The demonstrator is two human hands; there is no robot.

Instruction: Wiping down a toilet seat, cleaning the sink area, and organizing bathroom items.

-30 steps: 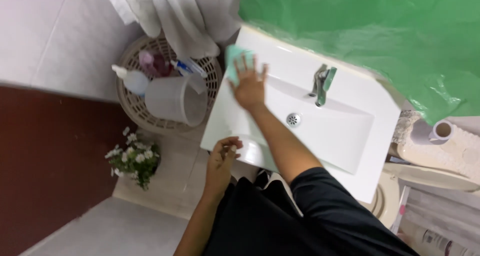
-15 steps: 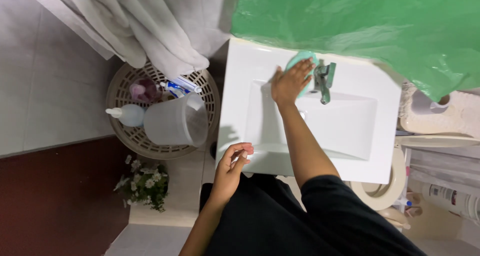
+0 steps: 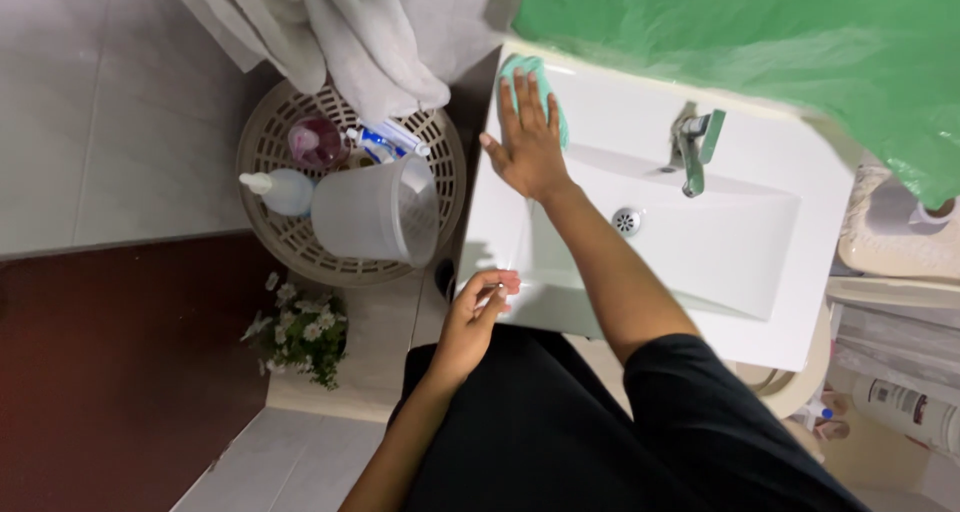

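Two bare hands work at a white rectangular ceramic washbasin (image 3: 760, 272), seen from above. The right hand (image 3: 528, 144) lies flat with its fingers spread and straight, pressing a small turquoise cleaning cloth (image 3: 530, 80) onto the basin's rim at its far left corner; the cloth shows beyond the fingertips and along the side of the hand. The left hand (image 3: 478, 312) hovers at the near left corner of the basin, its fingers loosely curled with thumb and forefinger tips close together; whether anything small is pinched between them cannot be told. Both arms come out of black clothing at the bottom of the view.

On the back rim of the basin stands a chrome single-lever tap (image 3: 692, 147), and a round metal drain (image 3: 627, 220) sits in the bowl below it, well apart from the right hand. A sheet of green plastic film (image 3: 760, 32) covers the wall above the basin. Pale grey fabric (image 3: 330, 22) hangs at the top, its ends over a round beige perforated plastic basket (image 3: 270, 147) on the floor just left of the basin. Inside the basket lie a translucent white plastic bucket (image 3: 370, 212) on its side, a clear pump bottle (image 3: 280, 190) and a pinkish round container (image 3: 316, 140). Near the basket, a small bunch of white flowers (image 3: 300, 332) rests on the pale tiled floor (image 3: 110, 122).
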